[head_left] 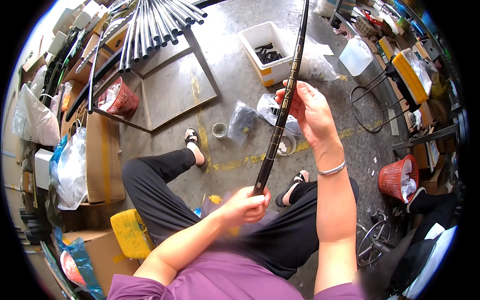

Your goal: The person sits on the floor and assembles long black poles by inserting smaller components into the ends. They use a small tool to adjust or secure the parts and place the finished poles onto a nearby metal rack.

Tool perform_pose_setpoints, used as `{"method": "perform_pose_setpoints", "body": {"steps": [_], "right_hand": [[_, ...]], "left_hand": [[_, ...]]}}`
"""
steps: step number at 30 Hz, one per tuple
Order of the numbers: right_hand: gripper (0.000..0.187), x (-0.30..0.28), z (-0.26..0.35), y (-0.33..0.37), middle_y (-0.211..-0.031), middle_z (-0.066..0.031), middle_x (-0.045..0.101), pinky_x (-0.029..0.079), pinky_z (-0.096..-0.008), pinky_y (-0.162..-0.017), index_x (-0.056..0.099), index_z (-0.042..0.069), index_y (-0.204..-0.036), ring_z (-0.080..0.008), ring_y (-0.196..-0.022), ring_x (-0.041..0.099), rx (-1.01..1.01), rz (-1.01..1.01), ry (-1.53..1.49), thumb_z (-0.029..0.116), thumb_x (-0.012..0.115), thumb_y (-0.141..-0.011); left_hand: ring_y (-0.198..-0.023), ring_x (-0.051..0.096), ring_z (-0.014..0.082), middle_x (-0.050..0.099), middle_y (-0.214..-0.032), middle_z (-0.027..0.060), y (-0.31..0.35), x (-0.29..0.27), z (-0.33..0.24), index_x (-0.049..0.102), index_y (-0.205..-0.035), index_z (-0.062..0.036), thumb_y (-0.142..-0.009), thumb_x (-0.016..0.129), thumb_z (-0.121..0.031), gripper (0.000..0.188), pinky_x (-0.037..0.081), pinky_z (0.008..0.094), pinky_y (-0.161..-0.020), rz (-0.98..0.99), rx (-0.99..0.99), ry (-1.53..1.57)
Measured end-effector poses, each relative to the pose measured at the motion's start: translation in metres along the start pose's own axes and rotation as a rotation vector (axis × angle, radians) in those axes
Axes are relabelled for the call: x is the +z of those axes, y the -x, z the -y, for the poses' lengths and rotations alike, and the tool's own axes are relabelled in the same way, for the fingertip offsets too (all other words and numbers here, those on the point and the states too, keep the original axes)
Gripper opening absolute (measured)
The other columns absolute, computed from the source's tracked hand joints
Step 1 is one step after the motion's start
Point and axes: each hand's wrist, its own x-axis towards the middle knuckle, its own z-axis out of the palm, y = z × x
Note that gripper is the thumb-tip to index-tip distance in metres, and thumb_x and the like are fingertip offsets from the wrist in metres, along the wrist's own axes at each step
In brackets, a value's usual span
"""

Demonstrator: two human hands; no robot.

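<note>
A long black fishing rod (pixel 272 149) with gold lettering slants up from my lap and runs out past the top edge of the view. My left hand (pixel 246 206) is wrapped round its thick lower end, just above my knees. Higher up, my right hand (pixel 316 114) holds the shaft between thumb and fingers; some of those fingertips are hidden behind the rod. A silver bangle (pixel 332 168) circles my right wrist.
Many dark tubes (pixel 150 30) fan out on a metal frame (pixel 205 75) at the far left. Beyond the rod stands a white foam box (pixel 252 62) with black pieces inside. Red baskets (pixel 392 181), cardboard boxes (pixel 104 160), a yellow-wrapped block (pixel 131 233) and bags (pixel 242 120) surround me.
</note>
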Motion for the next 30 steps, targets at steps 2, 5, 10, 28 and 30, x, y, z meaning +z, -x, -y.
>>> {"method": "perform_pose_setpoints", "body": {"steps": [2, 5, 10, 28, 30], "right_hand": [[0.028, 0.0, 0.0, -0.001, -0.092, -0.011, 0.065, 0.051, -0.0308, -0.077, 0.056, 0.001, -0.104, -0.0184, -0.084, 0.064, 0.004, -0.022, -0.007, 0.024, 0.042, -0.1], [0.03, -0.001, 0.002, -0.002, -0.09, -0.0107, 0.065, 0.052, -0.0303, -0.075, 0.056, 0.0, -0.104, -0.0183, -0.082, 0.064, -0.019, -0.041, -0.046, 0.025, 0.042, -0.1], [0.031, -0.003, 0.001, -0.004, -0.087, -0.0107, 0.065, 0.052, -0.0294, -0.071, 0.057, -0.001, -0.104, -0.0177, -0.079, 0.064, -0.004, -0.045, -0.098, 0.026, 0.04, -0.1], [0.031, -0.006, 0.009, -0.009, -0.078, -0.0041, 0.059, 0.05, -0.0289, -0.071, 0.056, 0.002, -0.104, -0.0152, -0.074, 0.06, -0.199, -0.031, -0.154, 0.031, 0.05, -0.096], [0.03, -0.005, -0.004, -0.01, -0.075, -0.001, 0.055, 0.047, -0.0258, -0.07, 0.056, 0.003, -0.102, -0.0121, -0.071, 0.055, -0.2, 0.011, -0.085, 0.032, 0.053, -0.095]], "left_hand": [[-0.039, 0.028, 0.0059, 0.033, -0.053, -0.0043, 0.0, -0.003, 0.0, 0.047, -0.091, -0.0055, -0.091, 0.058, -0.03, 0.027, 0.02, 0.023, -0.038, 0.053, -0.008, 0.018], [-0.039, 0.029, 0.0068, 0.035, -0.052, -0.0031, -0.002, -0.006, 0.001, 0.047, -0.093, -0.0047, -0.091, 0.058, -0.033, 0.03, 0.021, 0.0232, -0.038, 0.098, -0.032, 0.013], [-0.044, 0.034, 0.0081, 0.038, -0.055, -0.0007, 0.001, -0.01, 0.008, 0.049, -0.095, -0.0044, -0.09, 0.059, -0.034, 0.032, 0.025, 0.023, -0.04, 0.081, -0.081, -0.077], [-0.096, 0.059, 0.0252, 0.061, -0.102, 0.0157, -0.021, -0.135, 0.043, 0.052, -0.11, -0.0007, -0.088, 0.062, -0.029, 0.037, 0.046, 0.0355, -0.082, -0.241, -0.05, -1.546], [-0.103, 0.058, 0.0294, 0.059, -0.11, 0.0196, -0.016, -0.145, 0.022, 0.05, -0.115, 0.0002, -0.085, 0.066, -0.03, 0.045, 0.045, 0.0383, -0.087, -0.314, 0.036, -1.635]]}}
